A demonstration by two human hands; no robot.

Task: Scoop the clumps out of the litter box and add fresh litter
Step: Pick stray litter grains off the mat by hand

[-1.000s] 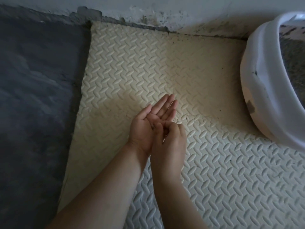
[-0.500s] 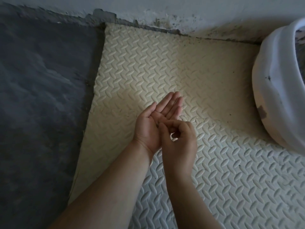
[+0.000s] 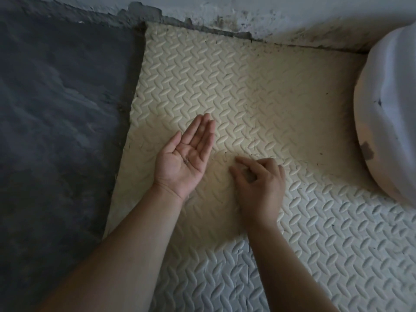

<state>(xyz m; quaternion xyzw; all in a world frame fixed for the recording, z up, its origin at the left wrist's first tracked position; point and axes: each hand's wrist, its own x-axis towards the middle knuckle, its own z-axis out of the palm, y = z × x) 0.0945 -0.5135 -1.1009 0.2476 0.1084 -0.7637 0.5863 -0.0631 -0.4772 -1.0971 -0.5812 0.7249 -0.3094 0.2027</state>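
The white litter box (image 3: 387,113) shows only its rounded outer wall at the right edge; its inside is out of view. My left hand (image 3: 191,145) lies palm up over the foam mat (image 3: 270,86), fingers straight, with a few tiny dark litter grains (image 3: 186,159) in the palm. My right hand (image 3: 258,179) hovers palm down just right of it. Its thumb and forefinger point at the mat with a gap between them, the other fingers loosely curled, and nothing is visibly held. No scoop or litter bag is in view.
The cream diamond-pattern mat carries scattered dark specks and hairs near the wall (image 3: 270,12) and around my hands. A dark grey floor (image 3: 56,109) borders the mat on the left. The wall's base is chipped and stained.
My right hand left the left palm and moved right and down toward the mat, its fingertips now parted. The left hand opened flatter. The view shifted, pushing the litter box further right.
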